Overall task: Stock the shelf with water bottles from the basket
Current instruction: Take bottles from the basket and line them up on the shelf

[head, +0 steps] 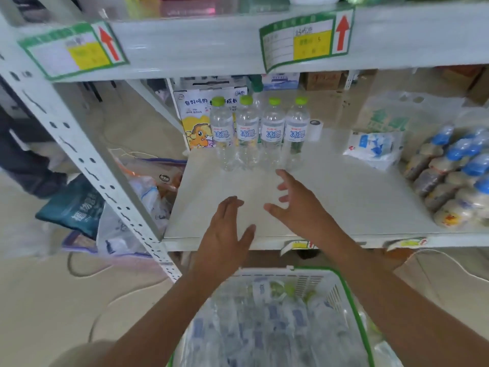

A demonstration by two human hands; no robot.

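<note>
Bottles [260, 133] w/ green caps: four upright in a row toward shelf [344, 197] back edge, left part; more lie in basket [317, 280] below its front edge. Left hand [225, 229] & right hand [299, 205] empty, fingers spread, over shelf front. Risk: next bottle set too close nudges row, prob. toppling neighbours.

Clear water bottles [260, 133] with green caps, blue labels; green-rimmed white basket [312, 280].

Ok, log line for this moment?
shelf: four water bottles upright | left hand open | right hand open | basket: more inside
</note>
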